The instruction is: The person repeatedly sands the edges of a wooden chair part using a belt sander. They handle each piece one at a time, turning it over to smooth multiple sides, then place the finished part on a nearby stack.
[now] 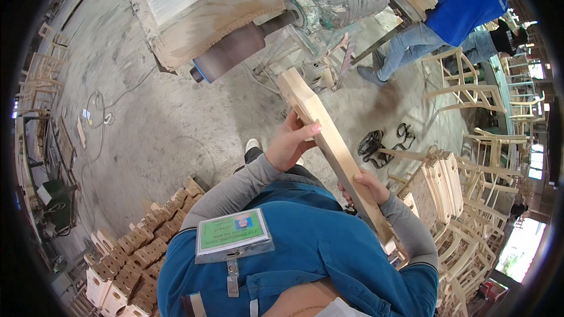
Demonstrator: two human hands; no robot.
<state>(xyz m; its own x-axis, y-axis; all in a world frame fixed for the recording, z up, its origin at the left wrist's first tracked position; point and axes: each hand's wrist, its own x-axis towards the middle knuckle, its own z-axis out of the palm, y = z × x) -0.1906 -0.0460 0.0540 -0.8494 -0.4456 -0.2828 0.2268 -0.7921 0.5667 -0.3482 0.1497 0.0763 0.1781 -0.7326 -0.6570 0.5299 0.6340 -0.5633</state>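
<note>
A long, pale wooden piece (pixel 332 141) with an angled far end slants across in front of my body, held in both hands. My left hand (pixel 292 141) grips it near the far end, thumb on top and fingers underneath. Closer to my body on the right, my right hand (pixel 370 188) is closed round the lower part of the piece, with its thumb on the upper side. Ahead of the wood's far end, and apart from it, is the dark sanding drum (pixel 230 53) of a dusty machine; its surface looks smeared, as if spinning.
The dusty machine's housing (pixel 205 9) stands ahead. Drilled wooden parts (pixel 138 246) are stacked at lower left. More parts (pixel 440 185) and chair frames (pixel 470 91) stand at right. A person in a blue shirt (pixel 470 3) works at far right. Black straps (pixel 371 142) lie on the floor.
</note>
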